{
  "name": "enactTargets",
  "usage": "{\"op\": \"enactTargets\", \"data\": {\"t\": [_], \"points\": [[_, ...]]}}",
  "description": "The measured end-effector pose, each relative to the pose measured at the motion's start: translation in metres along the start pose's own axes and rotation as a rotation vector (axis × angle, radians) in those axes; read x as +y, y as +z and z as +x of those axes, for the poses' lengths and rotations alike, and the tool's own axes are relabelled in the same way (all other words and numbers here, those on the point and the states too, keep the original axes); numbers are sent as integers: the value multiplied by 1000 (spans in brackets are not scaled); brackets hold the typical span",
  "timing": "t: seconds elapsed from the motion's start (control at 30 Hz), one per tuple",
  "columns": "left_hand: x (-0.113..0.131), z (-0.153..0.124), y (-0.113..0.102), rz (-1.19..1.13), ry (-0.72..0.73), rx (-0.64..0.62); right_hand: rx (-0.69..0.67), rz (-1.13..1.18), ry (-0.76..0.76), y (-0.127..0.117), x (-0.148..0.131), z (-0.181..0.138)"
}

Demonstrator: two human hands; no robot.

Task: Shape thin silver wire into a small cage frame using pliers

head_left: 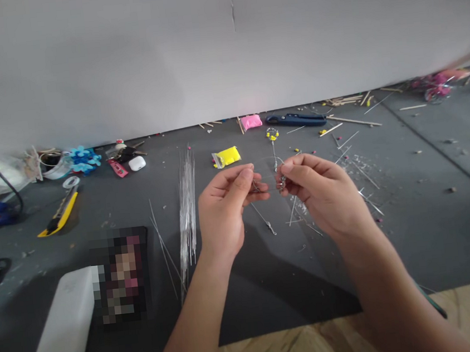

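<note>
My left hand (227, 205) is closed in a pinch, thumb against forefinger, on a thin wire (256, 185). Opposite it, my right hand (320, 189) pinches a piece of twisted wire (282, 180) at the fingertips. A fine, faint strand arcs across the small gap between the hands. Just beyond my right fingertips is a small wire ring with yellow beads (272, 134), its stem running down toward them; whether they hold it I cannot tell. Below my left fingers a wire with a twisted, looped end (269, 226) slants down; its upper end is hidden.
Left of my hands lies a bundle of straight wires (186, 203). Yellow (228, 156) and pink (251, 121) packets and blue-handled pliers (296, 119) are farther back. A yellow cutter (60, 214), phone (125, 274) and white power bank (63, 323) lie left; wire scraps scatter right.
</note>
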State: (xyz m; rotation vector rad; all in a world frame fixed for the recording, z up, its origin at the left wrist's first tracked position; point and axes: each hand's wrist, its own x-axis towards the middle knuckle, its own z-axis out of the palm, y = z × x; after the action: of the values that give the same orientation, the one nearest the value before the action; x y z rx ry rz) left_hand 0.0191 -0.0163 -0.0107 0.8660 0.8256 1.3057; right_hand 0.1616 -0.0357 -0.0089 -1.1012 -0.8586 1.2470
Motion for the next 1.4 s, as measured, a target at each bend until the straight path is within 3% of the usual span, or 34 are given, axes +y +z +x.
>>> {"op": "enactTargets", "data": {"t": [1.4], "points": [[3,0,1,41,-57,8,-23,-21,-56,3,3,1]]}}
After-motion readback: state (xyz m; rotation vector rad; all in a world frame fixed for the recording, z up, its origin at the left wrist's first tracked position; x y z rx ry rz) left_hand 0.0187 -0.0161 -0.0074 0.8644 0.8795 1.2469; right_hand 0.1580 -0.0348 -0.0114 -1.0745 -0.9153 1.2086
